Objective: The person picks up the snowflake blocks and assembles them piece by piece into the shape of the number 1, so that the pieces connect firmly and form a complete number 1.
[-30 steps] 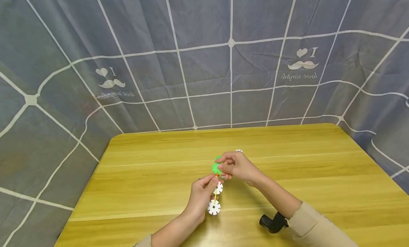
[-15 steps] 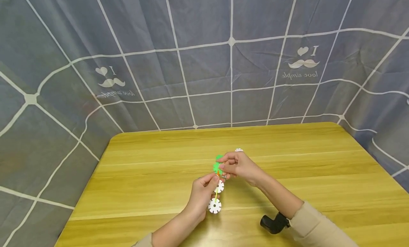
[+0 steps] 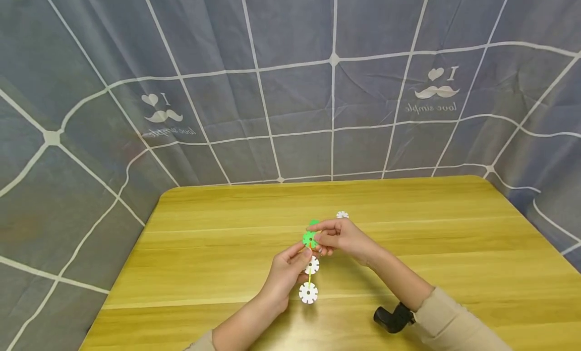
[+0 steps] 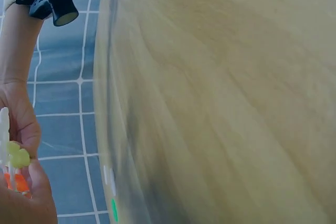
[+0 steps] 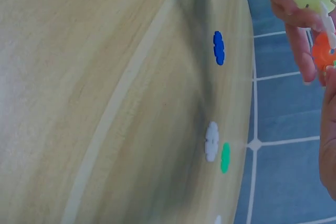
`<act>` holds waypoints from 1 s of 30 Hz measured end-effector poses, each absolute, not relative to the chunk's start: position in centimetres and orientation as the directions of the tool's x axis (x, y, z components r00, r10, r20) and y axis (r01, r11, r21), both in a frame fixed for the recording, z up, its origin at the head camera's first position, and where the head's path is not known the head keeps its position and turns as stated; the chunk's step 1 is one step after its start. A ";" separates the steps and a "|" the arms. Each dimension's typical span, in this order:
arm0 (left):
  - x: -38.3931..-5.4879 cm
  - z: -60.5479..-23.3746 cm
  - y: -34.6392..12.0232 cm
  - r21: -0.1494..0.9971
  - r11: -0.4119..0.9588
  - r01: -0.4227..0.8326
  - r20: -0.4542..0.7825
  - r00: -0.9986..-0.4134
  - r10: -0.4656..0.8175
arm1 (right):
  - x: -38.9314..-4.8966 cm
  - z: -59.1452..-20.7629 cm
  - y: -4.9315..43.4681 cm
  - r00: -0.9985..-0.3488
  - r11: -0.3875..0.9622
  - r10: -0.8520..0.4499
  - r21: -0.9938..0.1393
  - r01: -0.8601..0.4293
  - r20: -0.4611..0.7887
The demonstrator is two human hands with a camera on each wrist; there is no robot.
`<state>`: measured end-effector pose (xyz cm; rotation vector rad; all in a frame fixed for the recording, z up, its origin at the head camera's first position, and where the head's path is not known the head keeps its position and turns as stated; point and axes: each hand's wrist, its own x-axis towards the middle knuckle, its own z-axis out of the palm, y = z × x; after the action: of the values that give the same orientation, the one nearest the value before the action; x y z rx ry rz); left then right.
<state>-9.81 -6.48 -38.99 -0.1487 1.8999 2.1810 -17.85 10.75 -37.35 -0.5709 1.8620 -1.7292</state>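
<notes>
My left hand (image 3: 282,276) pinches a chain of notched plastic building discs, fingertips at the upper white disc (image 3: 313,265). Below it a yellow disc (image 3: 309,279), seen edge-on, links to a lower white disc (image 3: 308,293). An orange disc (image 5: 324,52) sits above the upper white one, partly covered by fingers. My right hand (image 3: 344,238) pinches a green notched disc (image 3: 310,239) that meets the orange disc's top edge; whether their slots are joined I cannot tell. Both hands are above the table, close together.
On the wooden table (image 3: 218,260) lie a blue disc (image 5: 219,48), a white disc (image 5: 211,141) and another green disc (image 5: 225,158). One more white disc (image 3: 342,215) lies behind my right hand. A black wrist camera (image 3: 392,318) hangs at the right sleeve. A grey curtain (image 3: 299,104) rises behind.
The head view has shifted slightly, so the scene sits a little further right. The held green disc shows more of its face. Both hands keep their grips in nearly the same place.
</notes>
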 end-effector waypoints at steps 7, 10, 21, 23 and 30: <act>-10.1 -39.3 -6.6 0.952 -0.155 -0.264 -0.241 -0.958 0.155 | -17.7 -38.0 10.9 -0.785 0.086 -0.612 -0.995 0.055 -0.097; -10.1 -39.3 -6.5 0.950 -0.163 -0.267 -0.242 -0.957 0.162 | -17.7 -38.2 10.9 -0.789 0.092 -0.606 -0.994 0.054 -0.099; -10.3 -39.4 -6.4 0.936 -0.205 -0.287 -0.268 -0.957 0.115 | -17.4 -38.1 10.9 -0.794 0.125 -0.595 -0.990 0.060 -0.123; -10.3 -39.4 -6.4 0.937 -0.200 -0.285 -0.266 -0.957 0.119 | -17.4 -38.3 10.9 -0.796 0.122 -0.594 -0.991 0.056 -0.119; -10.3 -39.7 -6.6 0.944 -0.180 -0.275 -0.256 -0.959 0.122 | -17.4 -38.8 10.8 -0.795 0.118 -0.596 -0.991 0.059 -0.118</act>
<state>-10.26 -6.60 -39.65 -0.1776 1.8220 2.2251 -17.38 10.82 -38.79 -0.5186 1.9045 -1.7249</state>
